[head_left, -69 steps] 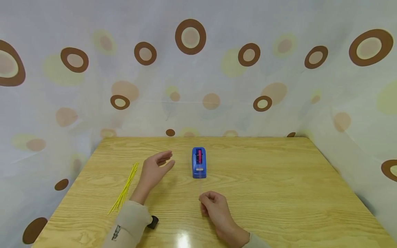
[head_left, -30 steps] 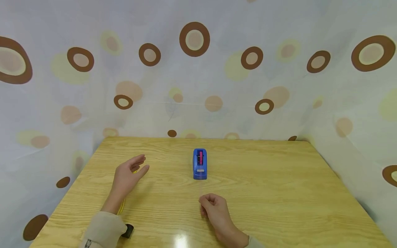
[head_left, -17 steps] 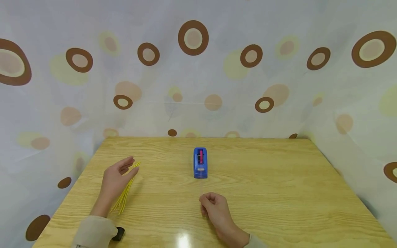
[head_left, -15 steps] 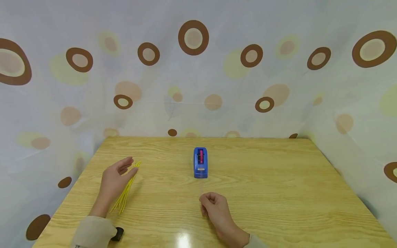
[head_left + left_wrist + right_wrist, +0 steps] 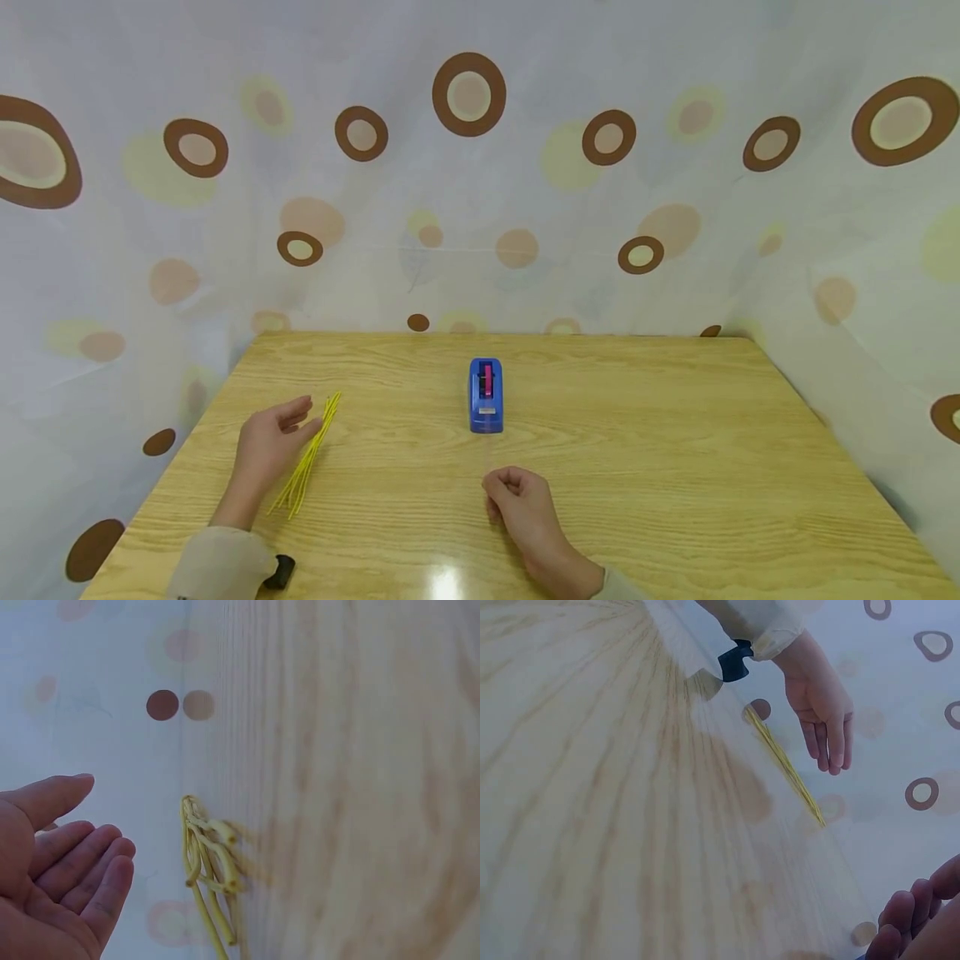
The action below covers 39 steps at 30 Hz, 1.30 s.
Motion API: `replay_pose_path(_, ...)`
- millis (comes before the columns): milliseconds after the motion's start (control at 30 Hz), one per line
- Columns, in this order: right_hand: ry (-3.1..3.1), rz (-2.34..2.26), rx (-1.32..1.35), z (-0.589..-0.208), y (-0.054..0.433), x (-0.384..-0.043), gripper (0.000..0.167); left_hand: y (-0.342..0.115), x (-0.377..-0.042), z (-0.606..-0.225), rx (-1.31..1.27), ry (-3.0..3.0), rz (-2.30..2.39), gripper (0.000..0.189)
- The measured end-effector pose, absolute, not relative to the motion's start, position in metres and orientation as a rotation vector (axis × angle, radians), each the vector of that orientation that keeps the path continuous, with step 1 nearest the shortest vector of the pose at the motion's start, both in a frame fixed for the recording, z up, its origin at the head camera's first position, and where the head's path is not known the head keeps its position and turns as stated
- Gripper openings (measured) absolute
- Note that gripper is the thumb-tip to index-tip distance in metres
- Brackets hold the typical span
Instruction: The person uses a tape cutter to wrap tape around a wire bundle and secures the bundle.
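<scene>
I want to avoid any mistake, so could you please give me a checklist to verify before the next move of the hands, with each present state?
1. Left hand free: ok, it holds nothing.
2. Thin yellow sticks beside the left hand: ok, a loose bundle on the wood-grain table.
3. Number of sticks known: cannot tell, they overlap.
4. Narrow, see-through tape strip gripped: ok, the right hand pinches it.
5. Strip separated from the blue, oblong tape dispenser: not ok, it stretches between dispenser and right hand.
</scene>
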State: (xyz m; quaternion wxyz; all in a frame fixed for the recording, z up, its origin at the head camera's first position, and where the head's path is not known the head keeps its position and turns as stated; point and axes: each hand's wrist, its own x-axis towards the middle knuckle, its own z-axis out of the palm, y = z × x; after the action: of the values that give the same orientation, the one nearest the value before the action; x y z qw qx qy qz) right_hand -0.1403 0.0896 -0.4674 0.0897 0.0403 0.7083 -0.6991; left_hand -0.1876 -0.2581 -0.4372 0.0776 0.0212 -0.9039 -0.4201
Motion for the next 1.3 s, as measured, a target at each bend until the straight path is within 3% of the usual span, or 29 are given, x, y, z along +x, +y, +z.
replay_pose_path(633, 2.119, -2.046, 0.123, -0.466, 0.091, -0.138, 0.021, -0.265, -0.189, -0.449, 0.136, -2.881, -1.273, 0.060)
replay_pose_path(1300, 2.119, -2.030, 0.091, -0.468, 0.092, -0.140, 0.019, -0.264, -0.196, -0.456, 0.259, -2.865, -1.133, 0.038)
